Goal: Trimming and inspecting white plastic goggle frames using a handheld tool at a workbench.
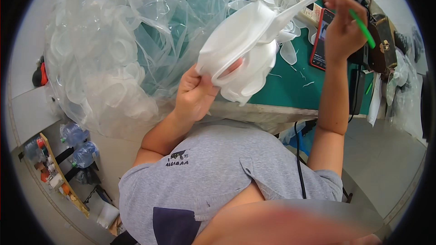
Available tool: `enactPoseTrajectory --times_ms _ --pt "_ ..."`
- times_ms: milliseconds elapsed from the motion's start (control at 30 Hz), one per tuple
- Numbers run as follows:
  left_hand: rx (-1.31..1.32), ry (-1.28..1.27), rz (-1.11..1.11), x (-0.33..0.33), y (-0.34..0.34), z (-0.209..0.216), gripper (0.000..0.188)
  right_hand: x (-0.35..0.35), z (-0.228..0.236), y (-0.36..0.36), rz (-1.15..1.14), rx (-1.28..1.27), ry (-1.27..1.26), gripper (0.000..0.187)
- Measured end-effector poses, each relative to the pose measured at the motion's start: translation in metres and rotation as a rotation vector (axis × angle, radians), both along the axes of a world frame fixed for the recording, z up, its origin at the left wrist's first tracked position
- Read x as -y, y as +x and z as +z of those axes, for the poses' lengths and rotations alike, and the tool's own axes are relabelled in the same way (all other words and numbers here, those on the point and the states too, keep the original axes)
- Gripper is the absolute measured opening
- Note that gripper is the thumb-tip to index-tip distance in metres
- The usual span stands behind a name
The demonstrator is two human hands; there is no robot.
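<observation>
My left hand is closed on the lower left edge of a white, soft-looking moulded piece, held up over the table's front edge. The piece has curved walls and an oval opening, with fingers showing through it. A long white strip stretches from its right side up to my right hand. The fingers of that hand are closed on the strip's far end. A slim green handle also sticks out from the right hand; its working end is hidden.
Large clear plastic bags of whitish moulded pieces cover the left of the green tabletop. Loose translucent pieces and thin scraps lie behind. At right are a red-edged phone and a brown bag. A black cable hangs before me.
</observation>
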State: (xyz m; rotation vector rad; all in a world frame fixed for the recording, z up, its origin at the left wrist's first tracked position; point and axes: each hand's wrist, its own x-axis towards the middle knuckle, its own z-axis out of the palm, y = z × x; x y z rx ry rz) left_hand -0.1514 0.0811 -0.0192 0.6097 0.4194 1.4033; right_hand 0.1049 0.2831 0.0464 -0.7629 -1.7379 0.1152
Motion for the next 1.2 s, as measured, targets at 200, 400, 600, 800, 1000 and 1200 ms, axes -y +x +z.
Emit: enactPoseTrajectory --times_ms 200,400,600,800,1000,1200 --pt "-0.375 0.073 -0.153 0.016 -0.009 0.02 0.059 0.008 0.018 -0.01 0.513 -0.472 -0.496 0.017" --pt "-0.388 -0.148 -0.443 -0.009 0.01 0.033 0.08 0.093 0.047 -0.044 1.0 -0.374 -0.894 0.018" --pt "-0.413 -0.185 -0.235 -0.002 0.023 0.042 0.057 0.094 0.042 -0.039 0.763 -0.413 -0.551 0.011" --pt "-0.524 -0.099 -0.06 0.029 0.02 0.041 0.051 0.042 0.002 -0.029 0.265 -0.538 -0.553 0.018" --pt "-0.547 -0.047 -0.009 0.032 0.012 0.042 0.049 0.057 -0.004 -0.06 0.565 -0.292 -0.936 0.019" --pt "-0.306 -0.218 -0.141 0.024 0.011 0.059 0.054 0.082 0.024 -0.06 0.647 -0.085 -0.819 0.025"
